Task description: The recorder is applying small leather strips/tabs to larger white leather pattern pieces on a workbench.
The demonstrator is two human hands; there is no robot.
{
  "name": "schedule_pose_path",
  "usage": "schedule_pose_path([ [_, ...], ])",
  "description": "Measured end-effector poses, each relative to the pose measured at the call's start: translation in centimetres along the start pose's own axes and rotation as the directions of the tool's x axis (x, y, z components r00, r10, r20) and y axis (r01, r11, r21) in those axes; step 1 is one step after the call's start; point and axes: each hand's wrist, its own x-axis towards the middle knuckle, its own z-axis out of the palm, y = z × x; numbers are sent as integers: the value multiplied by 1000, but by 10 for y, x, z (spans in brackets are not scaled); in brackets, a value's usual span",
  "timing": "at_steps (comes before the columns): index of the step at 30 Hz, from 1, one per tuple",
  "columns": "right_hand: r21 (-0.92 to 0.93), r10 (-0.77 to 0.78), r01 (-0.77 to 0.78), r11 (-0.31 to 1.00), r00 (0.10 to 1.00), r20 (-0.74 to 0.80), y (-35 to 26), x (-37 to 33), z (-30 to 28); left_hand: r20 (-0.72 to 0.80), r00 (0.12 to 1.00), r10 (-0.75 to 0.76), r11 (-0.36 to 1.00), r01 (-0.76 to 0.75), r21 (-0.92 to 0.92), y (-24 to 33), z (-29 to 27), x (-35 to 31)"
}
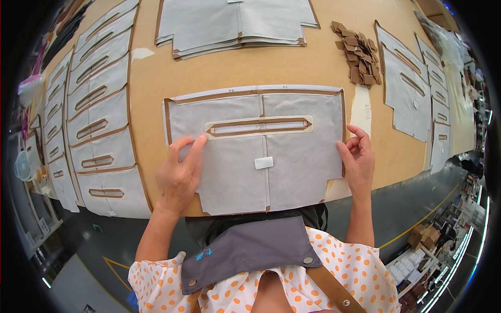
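Observation:
In front of me lies a grey fabric panel (229, 172) with brown edging, a white strip along its top edge and a small white tag (263, 163) near its middle. A long brown-edged slot (259, 126) runs across its upper half, with a pale strip showing inside. My left hand (180, 172) rests at the panel's left side, thumb and fingers apart, one tip near the slot's left end. At the right edge is my right hand (358, 159), its fingers loosely bent and the thumb apart from them, the thumb tip by the border. Neither hand visibly grips anything.
Overlapping slotted grey panels (99, 109) line the table's left side, and more panels (407, 83) lie at the right. A stack of larger grey pieces (237, 26) sits at the far side. Small brown pieces (360, 55) are heaped right of it on the tan tabletop (292, 68).

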Motion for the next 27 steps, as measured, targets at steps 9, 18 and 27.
schedule_pose_path([
  [9,-55,-18,18,998,1000,-9,-4,0,0,15,1000,-4,1000,4,11,4,0,-1],
  [18,-337,-246,216,916,968,-46,-4,1,-1,8,1000,4,999,-5,36,2,0,0],
  [27,-439,-550,579,687,809,208,-6,4,23,18,1000,20,998,-21,56,-3,0,-2],
])
